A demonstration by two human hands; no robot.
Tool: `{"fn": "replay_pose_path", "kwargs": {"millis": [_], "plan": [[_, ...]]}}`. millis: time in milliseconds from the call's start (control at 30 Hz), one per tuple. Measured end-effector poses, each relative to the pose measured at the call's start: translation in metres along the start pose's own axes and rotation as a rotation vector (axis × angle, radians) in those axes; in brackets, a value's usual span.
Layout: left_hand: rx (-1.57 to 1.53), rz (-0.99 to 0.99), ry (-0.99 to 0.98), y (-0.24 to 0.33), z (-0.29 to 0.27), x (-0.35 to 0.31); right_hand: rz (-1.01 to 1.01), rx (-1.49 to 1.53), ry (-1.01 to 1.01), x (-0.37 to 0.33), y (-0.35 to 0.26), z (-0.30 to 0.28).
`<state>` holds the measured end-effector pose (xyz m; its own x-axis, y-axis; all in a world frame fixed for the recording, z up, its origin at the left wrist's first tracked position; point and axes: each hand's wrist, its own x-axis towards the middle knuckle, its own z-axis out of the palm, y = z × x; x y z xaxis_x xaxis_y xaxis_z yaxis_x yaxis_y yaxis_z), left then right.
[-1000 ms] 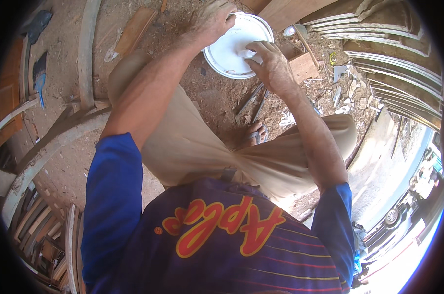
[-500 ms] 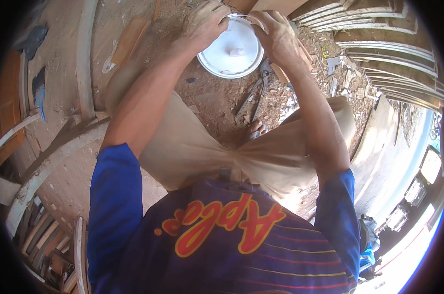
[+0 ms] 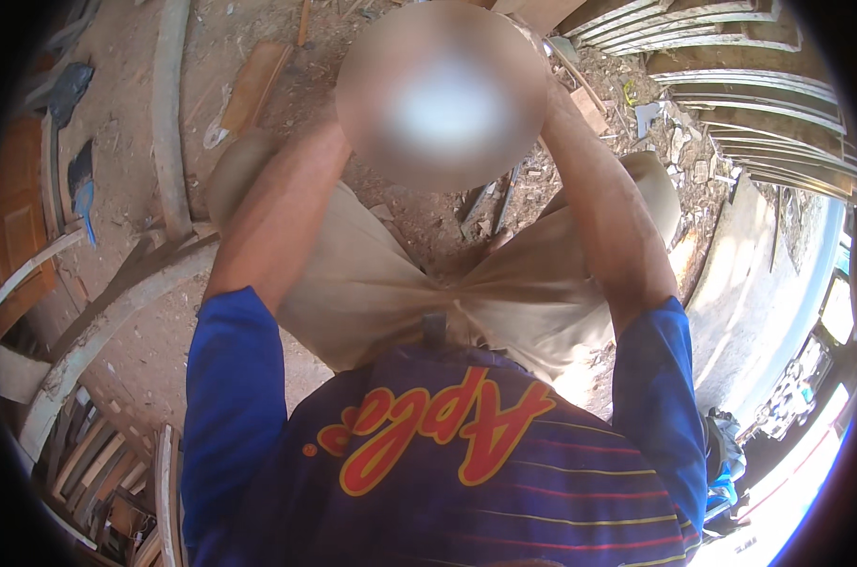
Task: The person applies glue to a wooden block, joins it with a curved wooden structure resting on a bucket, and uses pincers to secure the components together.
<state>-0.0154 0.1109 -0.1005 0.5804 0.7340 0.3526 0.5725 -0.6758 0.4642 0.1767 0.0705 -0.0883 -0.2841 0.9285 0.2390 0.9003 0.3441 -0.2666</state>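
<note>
My two forearms rise from my knees and meet at a blurred patch near the top middle. Inside that patch a white round container (image 3: 444,104) shows as a pale blob held up off the ground. My left hand (image 3: 372,128) is at its left side and my right hand (image 3: 525,109) at its right side. The blur hides the fingers. I sit with beige trousers (image 3: 372,283) spread over the dirt ground.
A long wooden plank (image 3: 170,113) and a short board (image 3: 253,85) lie on the dirt at left. Curved wooden pieces (image 3: 97,321) lie at lower left, and stacked curved slats (image 3: 759,113) at upper right. Thin tools (image 3: 490,203) rest between my legs. A concrete edge (image 3: 759,283) runs along the right.
The white round container has come up from the ground toward the camera with both hands on it. It now looks larger and nearer.
</note>
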Motion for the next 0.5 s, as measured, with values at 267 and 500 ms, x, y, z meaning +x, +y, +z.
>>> {"fn": "replay_pose_path", "kwargs": {"millis": [267,500], "plan": [[-0.069,-0.077,-0.027,0.001,0.004,0.001,0.021,-0.069,-0.014,0.001,-0.001,0.008],[-0.082,-0.034,-0.003,-0.012,0.012,0.002,0.007,-0.021,-0.048,0.005,0.004,0.007]]}}
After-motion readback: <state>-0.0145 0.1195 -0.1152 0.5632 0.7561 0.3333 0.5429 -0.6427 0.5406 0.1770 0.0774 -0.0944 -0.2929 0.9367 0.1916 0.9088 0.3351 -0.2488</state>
